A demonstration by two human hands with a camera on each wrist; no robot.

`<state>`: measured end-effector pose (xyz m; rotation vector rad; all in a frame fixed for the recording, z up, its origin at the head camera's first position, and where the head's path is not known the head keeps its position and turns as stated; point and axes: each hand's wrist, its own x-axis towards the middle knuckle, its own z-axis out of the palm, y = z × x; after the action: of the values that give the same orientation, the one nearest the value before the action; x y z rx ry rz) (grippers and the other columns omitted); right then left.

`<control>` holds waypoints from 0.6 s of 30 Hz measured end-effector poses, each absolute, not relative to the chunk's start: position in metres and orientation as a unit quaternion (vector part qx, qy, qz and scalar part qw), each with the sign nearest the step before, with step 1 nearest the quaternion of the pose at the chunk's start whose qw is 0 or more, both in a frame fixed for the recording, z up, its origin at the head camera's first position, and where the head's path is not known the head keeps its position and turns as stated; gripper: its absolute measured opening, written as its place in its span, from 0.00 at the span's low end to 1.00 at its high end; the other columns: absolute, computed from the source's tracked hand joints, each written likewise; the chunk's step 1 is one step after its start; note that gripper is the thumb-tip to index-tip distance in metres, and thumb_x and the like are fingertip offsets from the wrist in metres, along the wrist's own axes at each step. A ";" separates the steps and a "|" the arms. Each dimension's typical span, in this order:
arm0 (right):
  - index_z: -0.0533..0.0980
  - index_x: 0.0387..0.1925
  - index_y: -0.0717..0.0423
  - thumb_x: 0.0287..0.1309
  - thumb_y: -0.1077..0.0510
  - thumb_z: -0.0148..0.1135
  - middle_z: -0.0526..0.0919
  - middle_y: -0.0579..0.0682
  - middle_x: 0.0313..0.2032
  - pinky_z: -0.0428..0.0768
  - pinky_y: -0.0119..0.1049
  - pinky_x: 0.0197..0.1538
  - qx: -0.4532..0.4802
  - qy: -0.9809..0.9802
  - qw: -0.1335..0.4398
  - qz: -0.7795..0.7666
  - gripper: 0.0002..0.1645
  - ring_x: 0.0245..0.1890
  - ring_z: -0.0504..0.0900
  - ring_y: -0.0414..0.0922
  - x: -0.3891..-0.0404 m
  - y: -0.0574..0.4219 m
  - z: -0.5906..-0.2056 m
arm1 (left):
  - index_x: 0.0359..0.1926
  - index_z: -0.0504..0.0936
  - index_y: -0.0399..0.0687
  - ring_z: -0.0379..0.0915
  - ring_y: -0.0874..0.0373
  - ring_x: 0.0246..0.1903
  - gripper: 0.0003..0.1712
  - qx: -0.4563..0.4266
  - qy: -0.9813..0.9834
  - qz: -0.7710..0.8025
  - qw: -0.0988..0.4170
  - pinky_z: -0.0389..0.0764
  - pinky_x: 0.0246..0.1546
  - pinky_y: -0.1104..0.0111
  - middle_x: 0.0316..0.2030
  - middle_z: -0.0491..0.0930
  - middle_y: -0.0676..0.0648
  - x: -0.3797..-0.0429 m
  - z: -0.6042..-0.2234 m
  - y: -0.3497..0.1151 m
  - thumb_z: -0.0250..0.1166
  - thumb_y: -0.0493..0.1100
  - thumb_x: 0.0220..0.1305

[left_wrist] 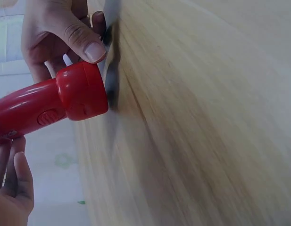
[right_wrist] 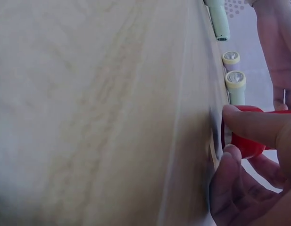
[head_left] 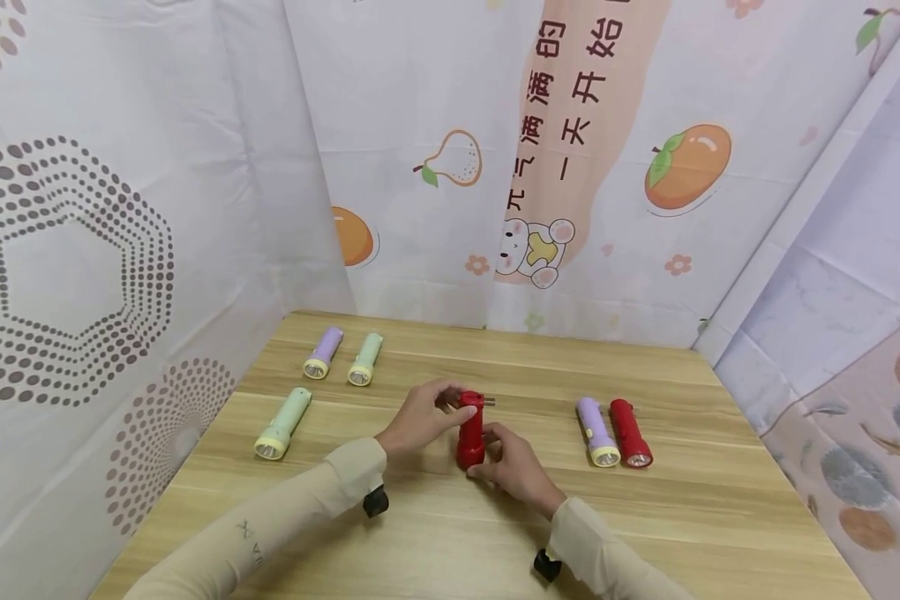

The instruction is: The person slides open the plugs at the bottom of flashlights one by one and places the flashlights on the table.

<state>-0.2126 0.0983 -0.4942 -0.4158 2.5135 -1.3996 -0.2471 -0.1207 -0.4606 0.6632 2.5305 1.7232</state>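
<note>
A red flashlight (head_left: 470, 442) stands nearly upright over the middle of the table, its head down and two metal prongs (head_left: 489, 402) sticking out rightward near the top. My left hand (head_left: 422, 417) grips its upper end, thumb in front and fingers behind. Lower down, my right hand (head_left: 521, 473) pinches the head from the right. In the right wrist view the thumb and a finger of that hand press on the red head (right_wrist: 249, 146). A side button (left_wrist: 47, 117) shows in the left wrist view. Whether the head touches the table I cannot tell.
Left on the wooden table (head_left: 420, 550) lie a purple flashlight (head_left: 324, 352) and two green flashlights, one farther back (head_left: 365, 358), one nearer (head_left: 282, 423). To the right, a purple flashlight (head_left: 597, 431) and a red flashlight (head_left: 631, 433) lie side by side. Printed curtains (head_left: 420, 250) surround the table.
</note>
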 end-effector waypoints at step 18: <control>0.76 0.60 0.59 0.57 0.56 0.78 0.83 0.54 0.48 0.82 0.38 0.27 -0.107 0.855 0.098 -0.498 0.32 0.26 0.81 0.46 -0.205 0.116 -0.489 | 0.51 0.84 0.48 0.80 0.56 0.43 0.20 0.137 0.799 0.586 -0.001 0.82 0.49 0.62 0.43 0.83 0.51 -0.262 -0.462 -0.091 0.73 0.54 0.65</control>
<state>-0.2047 0.1164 -0.4893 -0.3173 2.5302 -1.4741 -0.2621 -0.0907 -0.4624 0.4308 2.5105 1.8413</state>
